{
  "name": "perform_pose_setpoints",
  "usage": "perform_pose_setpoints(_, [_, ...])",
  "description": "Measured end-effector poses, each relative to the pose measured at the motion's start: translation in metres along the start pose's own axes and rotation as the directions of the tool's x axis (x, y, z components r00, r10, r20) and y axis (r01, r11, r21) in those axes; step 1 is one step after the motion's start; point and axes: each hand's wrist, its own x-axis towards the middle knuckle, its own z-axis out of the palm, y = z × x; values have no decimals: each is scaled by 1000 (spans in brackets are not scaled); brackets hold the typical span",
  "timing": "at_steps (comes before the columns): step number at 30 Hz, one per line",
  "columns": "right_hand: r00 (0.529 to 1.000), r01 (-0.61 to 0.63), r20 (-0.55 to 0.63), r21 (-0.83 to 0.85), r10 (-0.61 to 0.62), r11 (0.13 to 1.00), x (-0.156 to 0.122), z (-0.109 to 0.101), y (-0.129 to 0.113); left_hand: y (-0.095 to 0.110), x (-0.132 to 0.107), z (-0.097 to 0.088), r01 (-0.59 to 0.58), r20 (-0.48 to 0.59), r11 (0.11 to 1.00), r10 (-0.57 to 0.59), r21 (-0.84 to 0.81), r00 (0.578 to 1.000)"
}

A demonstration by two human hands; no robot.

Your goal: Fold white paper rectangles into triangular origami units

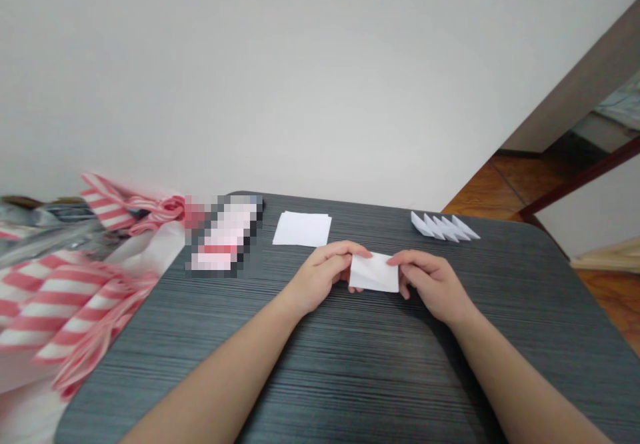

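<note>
A small white paper sheet (pixel 374 274), partly folded, is held just above the dark striped table (pixel 350 364). My left hand (pixel 323 274) pinches its left edge with curled fingers. My right hand (pixel 430 283) pinches its right edge the same way. Both hands meet near the table's middle, a little toward the far side.
A stack of white paper squares (pixel 302 229) lies behind my hands. Several folded white paper pieces (pixel 444 227) stand in a row at the far right. A red-and-white striped bag (pixel 75 297) sits off the left edge. A blurred pink item (pixel 223 241) lies at the far left.
</note>
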Motion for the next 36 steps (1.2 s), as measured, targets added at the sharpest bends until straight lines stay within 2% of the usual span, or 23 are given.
perform_pose_setpoints(5, [998, 64, -12, 12, -63, 998, 0, -1, 2, 1, -1, 3, -28, -15, 999, 29, 39, 999])
perform_pose_setpoints(11, [997, 45, -57, -17, -45, 999, 0, 3, 2, -1, 2, 6, 42, 7, 983, -44, 177, 999])
perform_pose_setpoints(16, [996, 47, -84, 50, -43, 998, 1, 9, -3, -3, 4, 8, 50, -11, 979, -49, 195, 999])
perform_pose_setpoints(19, [998, -11, -55, 67, 14, 998, 1, 10, -6, -3, 3, 9, 44, -33, 978, -38, 202, 999])
perform_pose_setpoints(23, [995, -101, -8, 5, 101, 995, 0, 10, -9, -3, 3, 12, 37, -58, 974, -25, 222, 998])
perform_pose_setpoints(31, [994, -110, -25, -67, 108, 992, -1, 9, -12, 0, 2, 13, 56, -67, 958, -39, 280, 997])
perform_pose_setpoints(36, [995, -97, -42, -42, 95, 994, -1, 10, -12, 1, 1, 13, 50, -72, 947, -29, 318, 997])
